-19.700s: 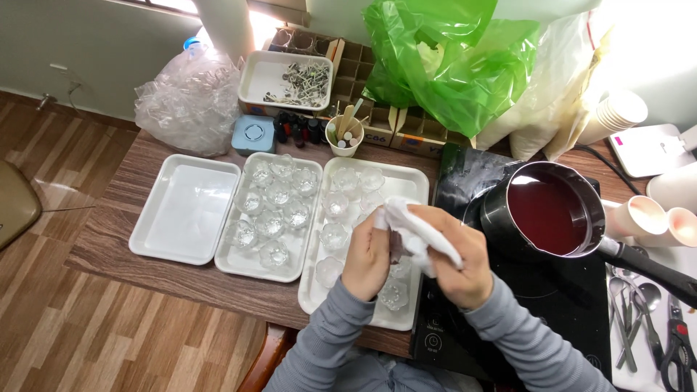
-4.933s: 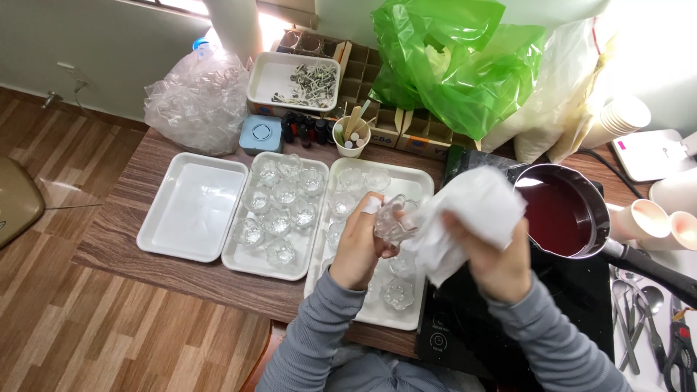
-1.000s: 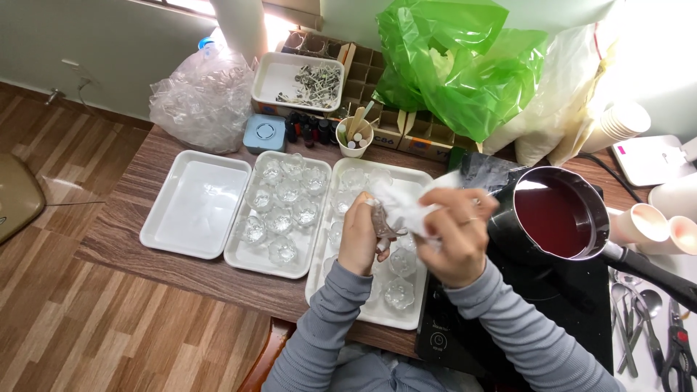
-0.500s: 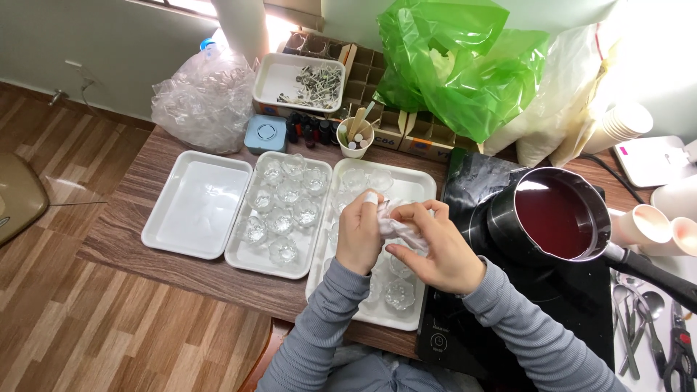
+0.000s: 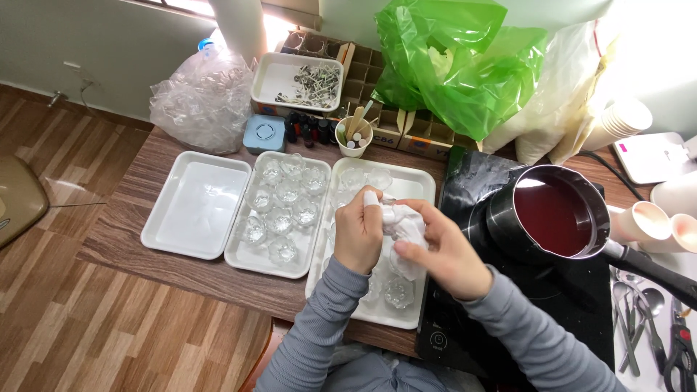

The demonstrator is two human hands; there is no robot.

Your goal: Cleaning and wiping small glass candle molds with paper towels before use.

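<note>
My left hand [image 5: 359, 234] and my right hand [image 5: 441, 250] are together above the right white tray [image 5: 423, 183], both wrapped around a crumpled white cloth [image 5: 406, 223]. The cloth covers a small clear glass holder that my left hand grips; the glass itself is mostly hidden. Under my hands the right tray holds several small clear flower-shaped glass holders [image 5: 398, 292]. The middle white tray [image 5: 238, 255] holds several more of them [image 5: 290, 192]. The left white tray [image 5: 196, 205] has nothing in it.
A black pot of dark red liquid [image 5: 555, 213] stands on a black induction hob [image 5: 465, 327] at the right. Behind the trays are a clear plastic bag [image 5: 203, 98], a small blue box [image 5: 263, 134], a cup of wooden sticks [image 5: 353, 136], a green bag [image 5: 465, 62] and paper cups [image 5: 617, 123].
The white cloth, spread wide a few seconds ago, is now bunched tightly between both hands. My right hand has moved down and in against my left hand.
</note>
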